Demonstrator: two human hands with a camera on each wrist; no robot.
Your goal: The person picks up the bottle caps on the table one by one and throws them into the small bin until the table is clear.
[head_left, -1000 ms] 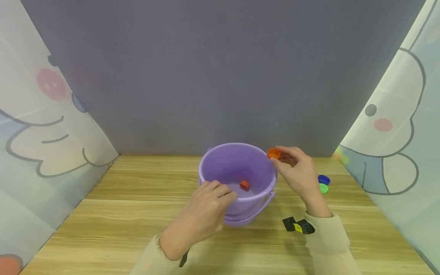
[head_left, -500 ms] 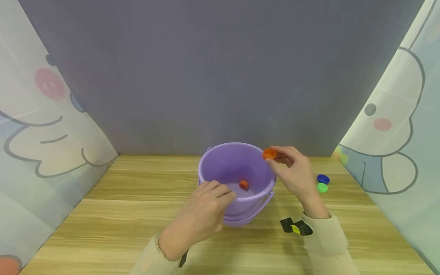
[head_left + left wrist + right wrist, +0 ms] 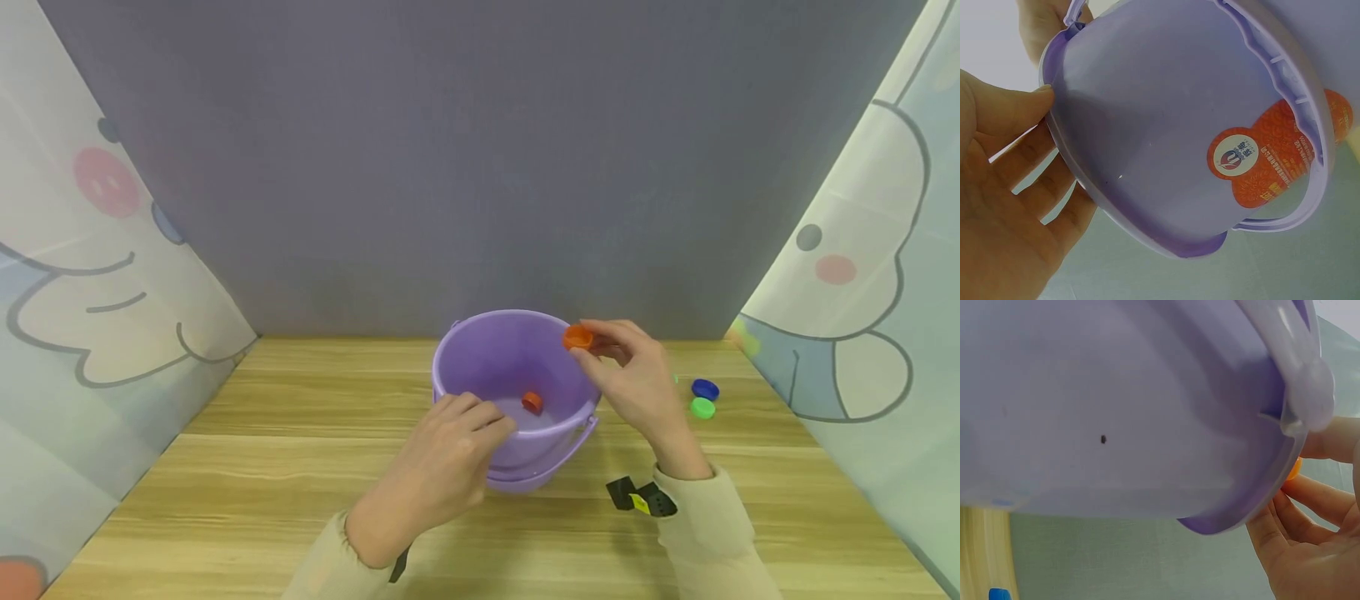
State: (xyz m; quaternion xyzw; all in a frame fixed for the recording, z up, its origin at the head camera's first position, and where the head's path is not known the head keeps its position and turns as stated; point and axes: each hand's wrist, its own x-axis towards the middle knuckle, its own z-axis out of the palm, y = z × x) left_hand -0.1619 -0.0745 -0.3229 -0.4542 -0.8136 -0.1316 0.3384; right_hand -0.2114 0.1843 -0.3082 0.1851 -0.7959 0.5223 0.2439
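Observation:
A purple bucket (image 3: 517,457) stands upright on the table, with an orange-red cap (image 3: 532,402) lying inside. My left hand (image 3: 442,467) grips the bucket's near-left rim; in the left wrist view the thumb of that hand (image 3: 1010,181) lies outside the wall and the fingers reach over the rim. Between thumb and fingertips my right hand (image 3: 641,379) pinches an orange cap (image 3: 577,337) over the bucket's right rim. The right wrist view shows the same hand (image 3: 1316,525) beyond the rim, the orange cap (image 3: 1295,469) mostly hidden by the bucket.
Right of the right hand lie a blue cap (image 3: 705,389) and a green cap (image 3: 702,408), with a sliver of another green thing (image 3: 675,379) beside the hand. A black strap with a yellow tag (image 3: 640,503) is at the right sleeve. Printed cloth panels flank the wooden table (image 3: 262,467).
My right hand has moved left with the orange cap, from beside the rim to over it. A green sliver has come into view behind that hand. My left hand has stayed on the rim.

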